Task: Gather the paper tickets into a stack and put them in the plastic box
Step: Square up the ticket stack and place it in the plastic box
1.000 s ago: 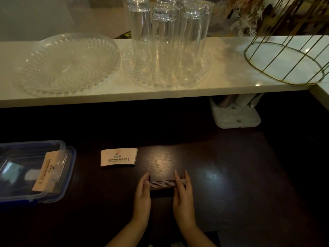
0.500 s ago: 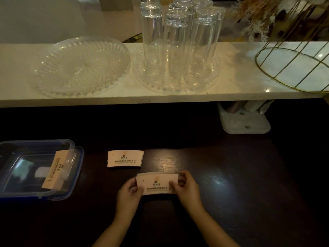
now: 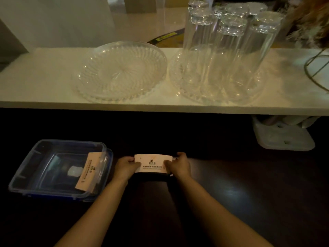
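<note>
A cream stack of paper tickets (image 3: 153, 163) with printed text faces up just above the dark table. My left hand (image 3: 124, 166) pinches its left end and my right hand (image 3: 179, 165) pinches its right end. To the left stands the clear plastic box (image 3: 26, 177) on a blue lid, open at the top. Inside it another bunch of tickets (image 3: 89, 172) leans against the right wall. No separate stack lies loose on the table; whether one sits under the held stack is hidden.
A white shelf (image 3: 44, 86) runs across the back, carrying a clear glass plate (image 3: 121, 72) and a tray of upturned glasses (image 3: 224, 56). A gold wire basket (image 3: 316, 68) is at the right edge. A white plastic block (image 3: 283, 138) sits under the shelf.
The stack went from standing on edge between my palms to face up in both hands, then moved back and left to where the loose stack lay. That loose stack no longer shows.
</note>
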